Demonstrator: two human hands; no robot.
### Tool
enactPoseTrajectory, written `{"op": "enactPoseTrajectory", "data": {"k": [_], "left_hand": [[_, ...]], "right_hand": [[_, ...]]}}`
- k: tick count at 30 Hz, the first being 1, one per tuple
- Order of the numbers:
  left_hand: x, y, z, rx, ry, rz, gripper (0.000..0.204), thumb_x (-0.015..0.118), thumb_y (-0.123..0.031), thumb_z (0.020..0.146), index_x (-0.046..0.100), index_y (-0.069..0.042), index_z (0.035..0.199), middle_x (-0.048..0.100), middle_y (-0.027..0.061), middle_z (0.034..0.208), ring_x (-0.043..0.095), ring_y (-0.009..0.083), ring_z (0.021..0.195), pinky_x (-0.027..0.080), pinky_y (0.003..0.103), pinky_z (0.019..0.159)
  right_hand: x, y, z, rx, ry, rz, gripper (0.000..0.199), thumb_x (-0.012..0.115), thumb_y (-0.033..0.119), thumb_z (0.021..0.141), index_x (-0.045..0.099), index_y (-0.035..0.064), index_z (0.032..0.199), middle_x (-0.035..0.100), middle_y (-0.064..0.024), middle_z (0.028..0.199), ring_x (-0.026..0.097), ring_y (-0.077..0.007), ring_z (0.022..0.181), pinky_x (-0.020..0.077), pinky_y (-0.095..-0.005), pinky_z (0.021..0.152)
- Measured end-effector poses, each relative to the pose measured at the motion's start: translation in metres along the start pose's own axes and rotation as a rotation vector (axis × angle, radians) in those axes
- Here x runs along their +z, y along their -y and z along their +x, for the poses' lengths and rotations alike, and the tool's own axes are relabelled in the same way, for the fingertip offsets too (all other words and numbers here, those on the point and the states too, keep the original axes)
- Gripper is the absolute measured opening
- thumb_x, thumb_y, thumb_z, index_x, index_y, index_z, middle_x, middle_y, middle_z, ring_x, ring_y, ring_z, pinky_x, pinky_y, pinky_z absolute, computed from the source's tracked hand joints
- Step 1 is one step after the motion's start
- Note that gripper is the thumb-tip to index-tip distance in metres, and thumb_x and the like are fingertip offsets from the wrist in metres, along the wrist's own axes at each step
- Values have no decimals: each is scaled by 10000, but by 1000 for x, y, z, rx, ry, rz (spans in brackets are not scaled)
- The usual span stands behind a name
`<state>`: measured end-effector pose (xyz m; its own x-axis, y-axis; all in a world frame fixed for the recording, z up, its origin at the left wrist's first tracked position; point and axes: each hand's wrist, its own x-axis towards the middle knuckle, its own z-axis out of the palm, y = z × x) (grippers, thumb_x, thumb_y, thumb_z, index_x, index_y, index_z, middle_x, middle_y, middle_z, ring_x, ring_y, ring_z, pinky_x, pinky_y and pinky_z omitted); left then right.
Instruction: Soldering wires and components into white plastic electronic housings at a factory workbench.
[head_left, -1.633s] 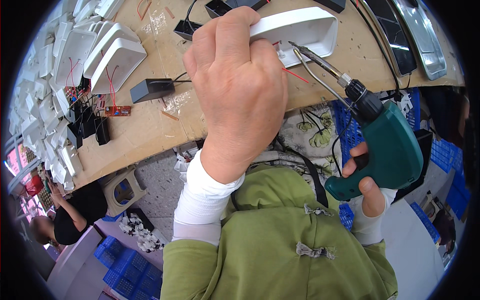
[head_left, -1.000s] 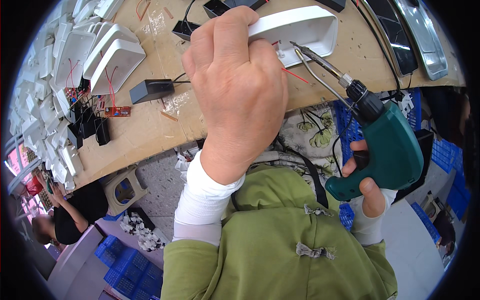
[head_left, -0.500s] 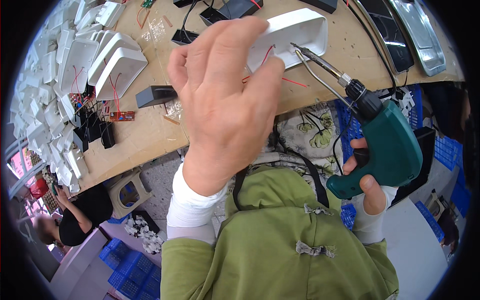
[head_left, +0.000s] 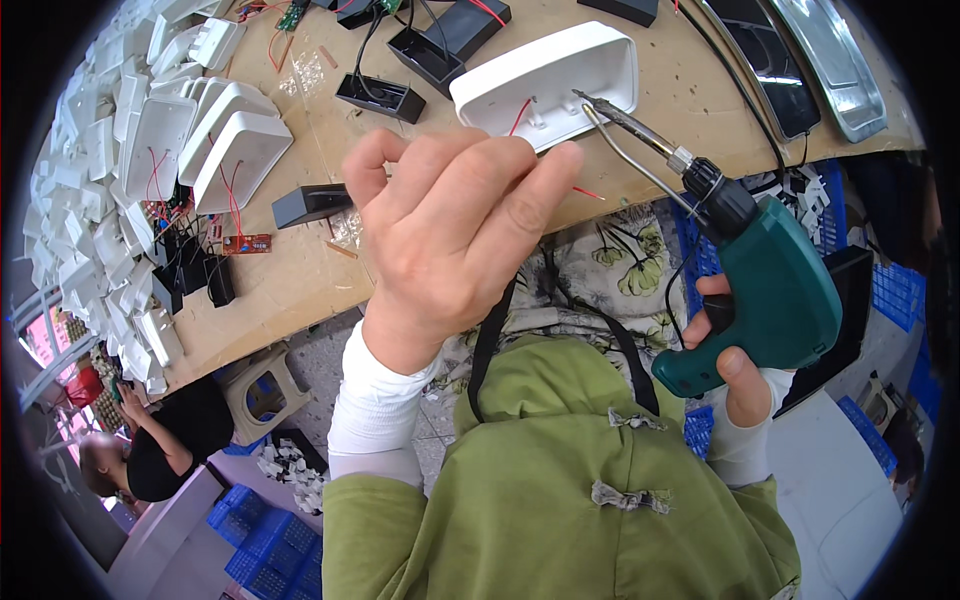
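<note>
A green gun-shaped soldering iron (head_left: 785, 290) with a dark tip and thin metal tube is gripped in my right hand (head_left: 735, 365). Its tip lies over a white plastic housing (head_left: 560, 75), open side showing, at the table's near edge. A red wire (head_left: 520, 116) rises from inside the housing and passes behind my left hand (head_left: 445, 230). That hand hovers just in front of the housing, fingers curled and thumb close to the index finger. Whatever sits between those fingertips is hidden. A red wire end shows right of the thumb.
White housings (head_left: 95, 235) are heaped at the left, some wired to a red circuit board (head_left: 247, 244). Small black boxes (head_left: 380, 97) lie beyond and beside my left hand. A phone (head_left: 770, 75) and metal tray (head_left: 835, 70) occupy the far right. Another person (head_left: 165, 455) sits lower left.
My left hand has drawn back and its fingers have curled in, uncovering more of the housing. The housing has shifted slightly left. My right hand and the soldering iron have barely moved.
</note>
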<state>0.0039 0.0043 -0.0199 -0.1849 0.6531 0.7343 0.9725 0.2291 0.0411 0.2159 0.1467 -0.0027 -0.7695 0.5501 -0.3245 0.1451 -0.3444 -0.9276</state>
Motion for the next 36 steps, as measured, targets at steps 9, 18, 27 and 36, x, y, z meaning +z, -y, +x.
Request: {"op": "enactPoseTrajectory", "data": {"k": [9, 18, 27, 36], "left_hand": [[-1, 2, -2, 0, 13, -28, 295, 624, -143, 566, 632, -130, 861, 559, -32, 741, 526, 124, 681, 279, 295, 660], [-3, 1, -4, -90, -60, -210, 281, 646, -96, 547, 653, -117, 827, 548, -29, 702, 512, 137, 642, 265, 287, 620], [-1, -3, -1, -197, -116, -237, 240, 678, -85, 546, 644, -118, 781, 539, -29, 686, 488, 137, 626, 238, 291, 645], [1, -3, 11, -221, -82, 124, 117, 688, -72, 657, 622, -78, 753, 589, 56, 980, 508, 178, 815, 319, 282, 745]], "right_hand": [[2, 1, 0, 4, -19, -9, 616, 651, 181, 677, 405, -45, 1195, 538, -163, 1060, 583, -171, 750, 492, -286, 644], [1, 0, 1, -17, -5, -23, 600, 657, 194, 680, 423, -50, 1177, 540, -169, 1059, 585, -173, 745, 491, -287, 640], [2, -1, 2, -27, 6, -3, 608, 658, 189, 687, 410, -56, 1185, 539, -177, 1056, 585, -177, 741, 494, -289, 630], [7, 2, 3, -37, -33, 1, 631, 669, 181, 661, 411, -49, 1189, 550, -167, 1030, 581, -167, 720, 487, -273, 618]]}}
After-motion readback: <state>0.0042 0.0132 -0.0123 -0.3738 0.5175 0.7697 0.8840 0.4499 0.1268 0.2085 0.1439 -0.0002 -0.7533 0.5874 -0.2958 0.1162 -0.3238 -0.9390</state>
